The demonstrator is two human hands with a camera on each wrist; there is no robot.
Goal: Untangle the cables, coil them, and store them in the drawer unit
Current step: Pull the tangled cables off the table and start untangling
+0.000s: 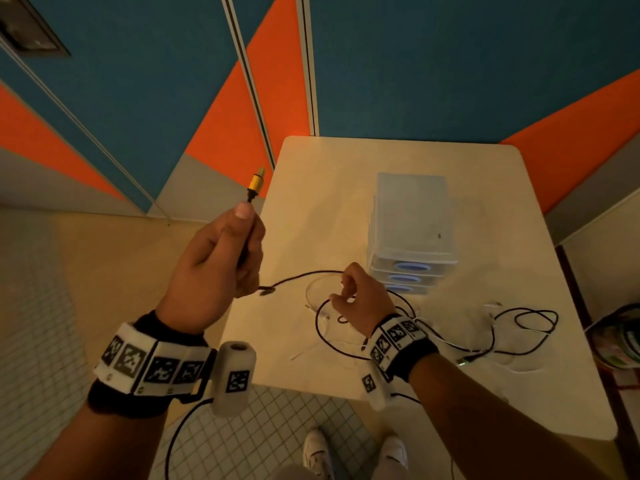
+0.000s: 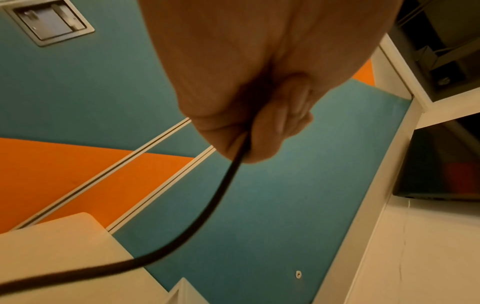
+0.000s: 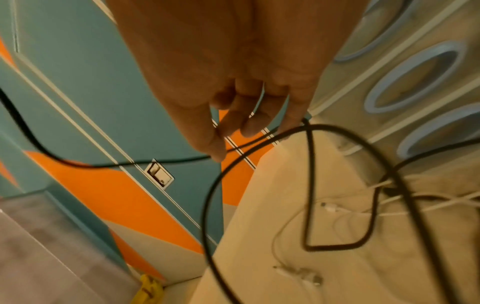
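Observation:
My left hand (image 1: 250, 224) is raised off the table's left edge and grips a black cable (image 1: 301, 274) just below its yellow plug (image 1: 255, 183), which points up. In the left wrist view that hand (image 2: 249, 133) is curled round the cable (image 2: 207, 205). My right hand (image 1: 343, 289) hovers over the table and pinches the same black cable (image 3: 207, 205) between thumb and fingers (image 3: 218, 152); loops hang below it. White cables (image 1: 311, 296) (image 3: 337, 209) lie tangled under the loops. The clear drawer unit (image 1: 412, 233) (image 3: 415, 76) stands just beyond, its drawers closed.
A second black cable (image 1: 530, 317) loops at the right of the cream table (image 1: 450, 393). Part of a cable hangs off the front edge toward the tiled floor (image 1: 242, 438). A shelf with items (image 1: 620, 337) adjoins the table's right side. Blue and orange wall panels stand behind.

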